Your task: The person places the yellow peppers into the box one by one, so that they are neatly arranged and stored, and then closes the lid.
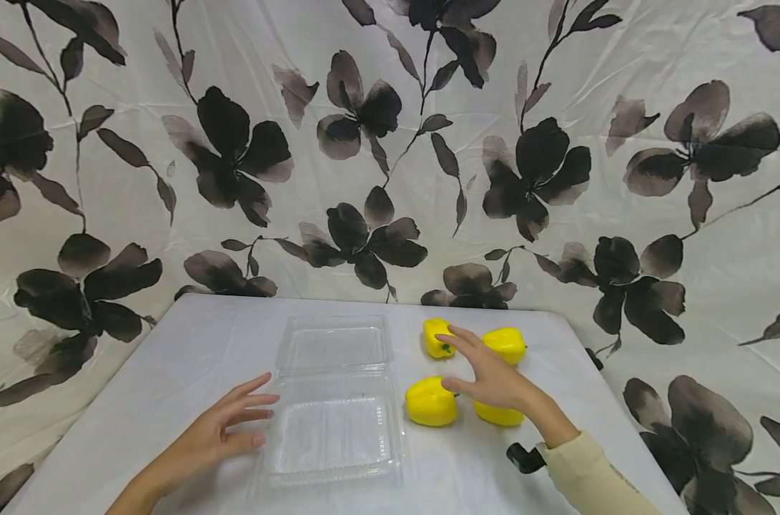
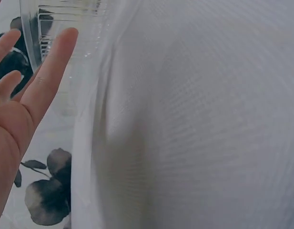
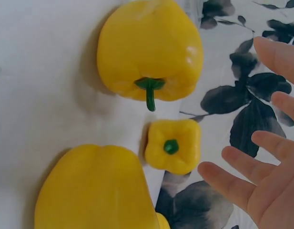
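A clear plastic clamshell container (image 1: 328,429) lies unfolded on the white table, its lid (image 1: 334,347) laid back toward the far edge. Beside its left edge my left hand (image 1: 212,433) hovers with fingers spread, holding nothing; the left wrist view also shows that hand (image 2: 30,100) near the ribbed plastic. To the container's right sit several yellow bell peppers with green stems: near left (image 1: 431,402), far left (image 1: 436,338), far right (image 1: 505,345), and near right (image 1: 497,415), partly hidden. Over them my right hand (image 1: 495,375) is held with fingers extended, gripping nothing.
The white-covered table (image 1: 203,343) ends at a light curtain (image 1: 454,214) printed with dark flowers. A black wrist device (image 1: 525,458) shows below the right sleeve (image 1: 595,472).
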Tool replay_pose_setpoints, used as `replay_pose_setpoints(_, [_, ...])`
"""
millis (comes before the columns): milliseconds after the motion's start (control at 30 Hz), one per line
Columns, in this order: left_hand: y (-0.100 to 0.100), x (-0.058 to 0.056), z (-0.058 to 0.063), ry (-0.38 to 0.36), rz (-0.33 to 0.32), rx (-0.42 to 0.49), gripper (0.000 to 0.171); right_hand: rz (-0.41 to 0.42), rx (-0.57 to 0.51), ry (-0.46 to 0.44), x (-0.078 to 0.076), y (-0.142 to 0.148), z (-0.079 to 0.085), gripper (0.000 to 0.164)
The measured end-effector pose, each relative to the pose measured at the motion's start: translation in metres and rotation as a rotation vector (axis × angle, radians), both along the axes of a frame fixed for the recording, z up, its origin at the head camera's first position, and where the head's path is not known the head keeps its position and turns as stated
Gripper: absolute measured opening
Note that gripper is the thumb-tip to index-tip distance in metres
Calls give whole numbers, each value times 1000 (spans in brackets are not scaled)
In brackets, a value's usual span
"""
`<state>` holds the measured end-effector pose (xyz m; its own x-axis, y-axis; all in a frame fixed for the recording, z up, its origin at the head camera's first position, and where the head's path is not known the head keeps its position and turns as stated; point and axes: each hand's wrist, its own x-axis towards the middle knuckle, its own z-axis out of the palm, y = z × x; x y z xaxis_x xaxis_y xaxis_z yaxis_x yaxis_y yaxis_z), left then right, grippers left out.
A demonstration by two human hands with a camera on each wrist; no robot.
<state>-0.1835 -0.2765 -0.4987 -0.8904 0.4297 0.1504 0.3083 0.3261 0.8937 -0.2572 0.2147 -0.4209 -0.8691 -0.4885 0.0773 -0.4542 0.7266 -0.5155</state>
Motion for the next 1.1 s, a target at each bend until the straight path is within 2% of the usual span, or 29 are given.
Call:
replay_pose_setpoints(167, [2, 2, 2, -54, -6, 19, 60, 28, -10, -20, 2, -1, -1, 74])
replay_pose_setpoints(333, [4, 3, 0, -70, -22, 41, 61, 50, -4, -37, 3, -3, -2, 74])
replay_pose_setpoints(600, [5, 1, -8, -12, -52, 70, 52, 57, -2, -70, 4, -4, -7, 73])
replay_pose_setpoints(767, [5, -1, -8, -11, -34, 39, 49, 63, -13, -87, 5, -4, -10, 74])
replay_pose_setpoints(1100, [8, -1, -6, -63, 10, -28, 40, 107, -20, -116, 5, -7, -17, 72])
